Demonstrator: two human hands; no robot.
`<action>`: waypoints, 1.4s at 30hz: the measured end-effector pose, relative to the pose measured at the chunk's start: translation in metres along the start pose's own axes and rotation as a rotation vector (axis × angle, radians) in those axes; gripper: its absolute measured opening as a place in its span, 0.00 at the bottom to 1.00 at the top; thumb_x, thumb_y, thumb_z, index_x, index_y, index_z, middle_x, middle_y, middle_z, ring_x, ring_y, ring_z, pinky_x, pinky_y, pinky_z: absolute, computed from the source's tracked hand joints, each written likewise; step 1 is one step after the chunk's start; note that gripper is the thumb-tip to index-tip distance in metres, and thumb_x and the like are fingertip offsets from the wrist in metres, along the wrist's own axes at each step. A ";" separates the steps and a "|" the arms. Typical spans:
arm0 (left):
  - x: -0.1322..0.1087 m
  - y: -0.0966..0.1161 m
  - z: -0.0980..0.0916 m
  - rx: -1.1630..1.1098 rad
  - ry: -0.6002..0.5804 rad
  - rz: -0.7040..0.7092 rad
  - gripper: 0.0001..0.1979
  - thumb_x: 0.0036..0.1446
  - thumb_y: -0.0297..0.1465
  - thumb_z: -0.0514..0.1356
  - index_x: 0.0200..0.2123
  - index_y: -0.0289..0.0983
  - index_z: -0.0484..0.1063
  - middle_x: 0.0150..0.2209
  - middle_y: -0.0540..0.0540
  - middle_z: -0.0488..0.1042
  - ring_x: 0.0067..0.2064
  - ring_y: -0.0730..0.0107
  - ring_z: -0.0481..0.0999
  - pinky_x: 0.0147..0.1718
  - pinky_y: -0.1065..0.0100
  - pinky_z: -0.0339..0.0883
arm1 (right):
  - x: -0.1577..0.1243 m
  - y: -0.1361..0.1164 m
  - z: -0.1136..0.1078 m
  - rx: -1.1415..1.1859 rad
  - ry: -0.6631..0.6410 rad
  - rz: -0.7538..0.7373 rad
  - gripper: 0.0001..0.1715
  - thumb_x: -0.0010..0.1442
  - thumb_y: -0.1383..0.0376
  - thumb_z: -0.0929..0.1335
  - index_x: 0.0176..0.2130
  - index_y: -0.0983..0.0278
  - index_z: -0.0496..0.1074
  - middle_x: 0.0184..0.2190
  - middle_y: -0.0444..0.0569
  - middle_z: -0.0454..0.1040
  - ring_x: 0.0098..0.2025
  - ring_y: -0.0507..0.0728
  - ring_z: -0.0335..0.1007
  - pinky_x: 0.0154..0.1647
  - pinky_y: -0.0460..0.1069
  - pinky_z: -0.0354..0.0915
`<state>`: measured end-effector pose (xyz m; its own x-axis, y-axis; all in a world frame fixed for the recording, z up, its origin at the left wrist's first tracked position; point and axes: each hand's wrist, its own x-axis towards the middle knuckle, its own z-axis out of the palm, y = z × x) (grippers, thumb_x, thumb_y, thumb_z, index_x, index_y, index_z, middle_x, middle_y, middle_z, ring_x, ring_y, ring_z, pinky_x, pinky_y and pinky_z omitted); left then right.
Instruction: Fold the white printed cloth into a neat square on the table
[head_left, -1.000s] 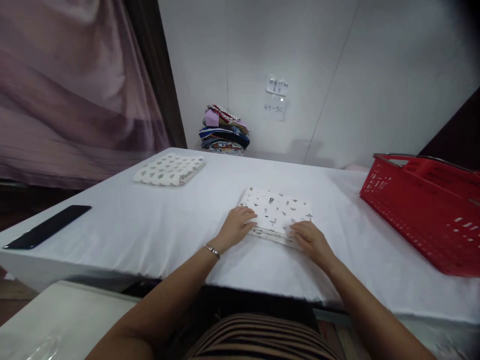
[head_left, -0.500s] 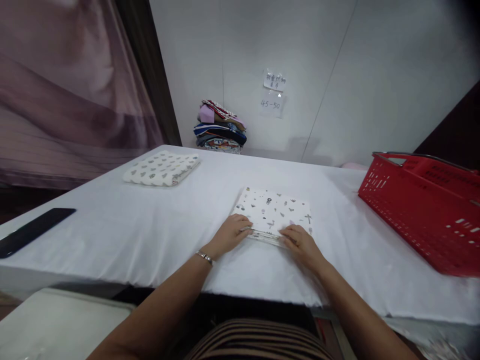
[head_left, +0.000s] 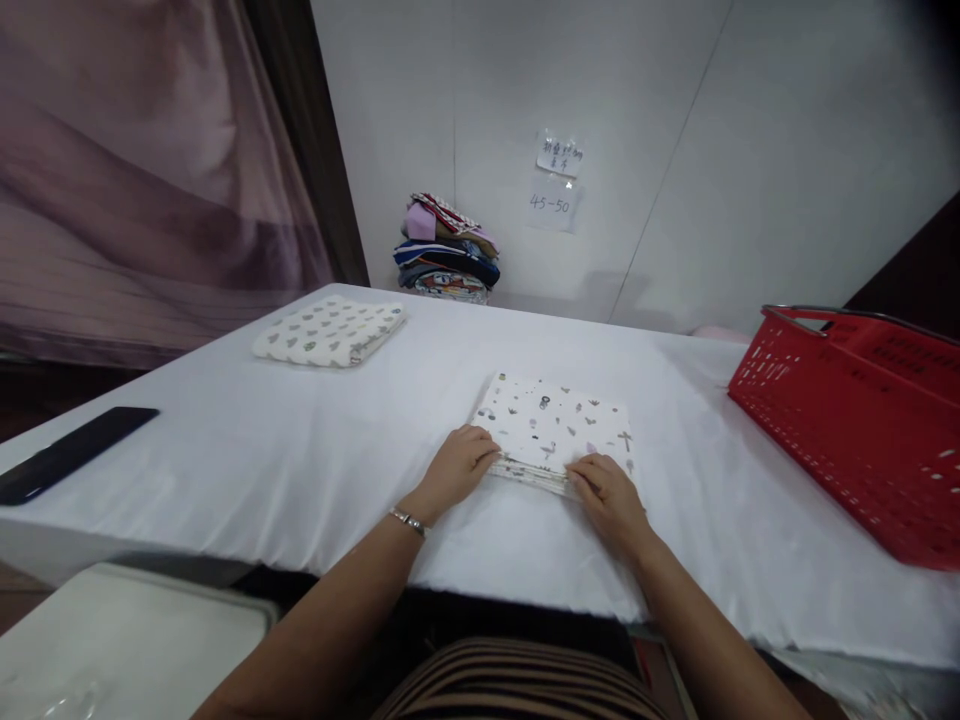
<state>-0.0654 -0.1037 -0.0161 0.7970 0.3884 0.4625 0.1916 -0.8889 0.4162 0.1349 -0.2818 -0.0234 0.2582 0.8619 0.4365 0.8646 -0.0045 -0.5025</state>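
In front of me a folded white cloth (head_left: 555,415) with small printed figures lies flat on the white-covered table (head_left: 360,440). Its layered folded edge faces me. My left hand (head_left: 459,465) pinches the near left corner, fingers closed on the fabric. At the near edge, right of the middle, my right hand (head_left: 606,492) grips the layers between thumb and fingers. Another folded cloth (head_left: 330,332), white with a green-grey print, rests at the far left of the table, apart from both hands.
A red plastic basket (head_left: 862,420) with a handle stands on the right side. At the left edge lies a black phone-like slab (head_left: 75,450). Behind the table is a stack of folded fabrics (head_left: 448,250) by the wall. A pale lidded box (head_left: 135,640) sits below, front left.
The whole view has shifted slightly. Both hands stay at the near edge of the cloth, with the fingers only slightly moved; the cloth keeps its folded shape.
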 end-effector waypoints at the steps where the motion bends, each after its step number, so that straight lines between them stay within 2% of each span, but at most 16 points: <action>1: 0.000 0.001 -0.001 0.001 0.002 -0.001 0.09 0.60 0.31 0.51 0.33 0.39 0.71 0.34 0.49 0.71 0.39 0.69 0.67 0.40 0.63 0.61 | 0.000 0.000 0.000 -0.001 0.006 -0.004 0.11 0.61 0.62 0.61 0.37 0.60 0.73 0.34 0.48 0.71 0.39 0.56 0.65 0.41 0.52 0.62; 9: -0.004 0.003 -0.004 0.118 -0.036 0.052 0.09 0.60 0.30 0.50 0.33 0.39 0.70 0.35 0.48 0.70 0.40 0.68 0.66 0.39 0.63 0.59 | -0.002 -0.002 0.001 0.007 0.019 0.020 0.13 0.61 0.61 0.61 0.38 0.59 0.73 0.34 0.48 0.71 0.40 0.57 0.66 0.41 0.52 0.63; 13: -0.004 -0.003 0.001 0.087 0.037 0.025 0.07 0.60 0.30 0.51 0.36 0.39 0.69 0.36 0.49 0.71 0.40 0.68 0.66 0.39 0.64 0.59 | 0.001 -0.004 -0.002 0.015 -0.008 0.059 0.14 0.61 0.61 0.60 0.35 0.59 0.73 0.33 0.48 0.71 0.39 0.57 0.65 0.40 0.52 0.62; 17: -0.001 0.000 0.005 0.084 0.099 0.010 0.06 0.59 0.28 0.51 0.35 0.38 0.68 0.35 0.48 0.71 0.39 0.69 0.67 0.39 0.64 0.59 | 0.010 -0.011 -0.011 0.015 -0.107 0.089 0.13 0.61 0.61 0.61 0.34 0.60 0.73 0.33 0.47 0.71 0.39 0.56 0.65 0.40 0.51 0.62; 20: 0.001 0.007 0.007 0.100 0.147 0.017 0.06 0.58 0.26 0.51 0.33 0.38 0.67 0.36 0.47 0.70 0.40 0.68 0.67 0.39 0.64 0.60 | 0.021 -0.019 -0.012 -0.022 -0.176 0.051 0.12 0.60 0.60 0.62 0.37 0.60 0.73 0.35 0.48 0.71 0.40 0.56 0.65 0.40 0.51 0.62; 24: 0.002 0.013 0.009 0.133 0.162 0.045 0.07 0.58 0.25 0.51 0.31 0.37 0.67 0.39 0.46 0.69 0.43 0.67 0.66 0.42 0.62 0.60 | 0.036 -0.027 -0.001 -0.100 -0.219 -0.054 0.10 0.58 0.61 0.64 0.38 0.60 0.73 0.36 0.48 0.71 0.40 0.56 0.65 0.40 0.50 0.62; 29: 0.001 0.014 0.009 0.137 0.116 0.083 0.10 0.56 0.23 0.52 0.35 0.39 0.71 0.42 0.46 0.68 0.48 0.65 0.65 0.46 0.59 0.58 | 0.041 -0.031 0.009 -0.077 -0.180 -0.105 0.13 0.62 0.64 0.60 0.31 0.61 0.71 0.31 0.47 0.70 0.36 0.54 0.65 0.36 0.49 0.62; 34: 0.006 0.017 0.007 0.146 0.048 0.085 0.08 0.57 0.28 0.53 0.35 0.41 0.72 0.42 0.47 0.68 0.47 0.65 0.64 0.46 0.59 0.57 | 0.038 -0.029 0.011 0.002 -0.110 -0.065 0.15 0.62 0.64 0.59 0.27 0.61 0.68 0.28 0.46 0.69 0.33 0.54 0.65 0.33 0.48 0.61; 38: 0.010 0.015 0.008 0.149 -0.011 0.091 0.06 0.58 0.30 0.55 0.35 0.42 0.72 0.42 0.48 0.68 0.48 0.65 0.63 0.46 0.59 0.56 | 0.037 -0.028 0.015 0.024 -0.089 -0.041 0.12 0.62 0.65 0.60 0.30 0.62 0.69 0.30 0.46 0.69 0.35 0.53 0.65 0.36 0.48 0.62; 42: 0.012 0.016 0.011 0.174 -0.040 0.099 0.07 0.58 0.28 0.53 0.32 0.41 0.72 0.41 0.48 0.68 0.47 0.65 0.64 0.46 0.59 0.57 | 0.036 -0.027 0.019 -0.041 -0.043 -0.086 0.11 0.62 0.65 0.60 0.34 0.61 0.71 0.33 0.47 0.70 0.38 0.55 0.65 0.38 0.49 0.62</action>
<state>-0.0463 -0.1161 -0.0121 0.8383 0.2902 0.4616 0.2046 -0.9521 0.2270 0.1123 -0.2407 -0.0083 0.1644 0.8810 0.4436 0.8999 0.0502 -0.4332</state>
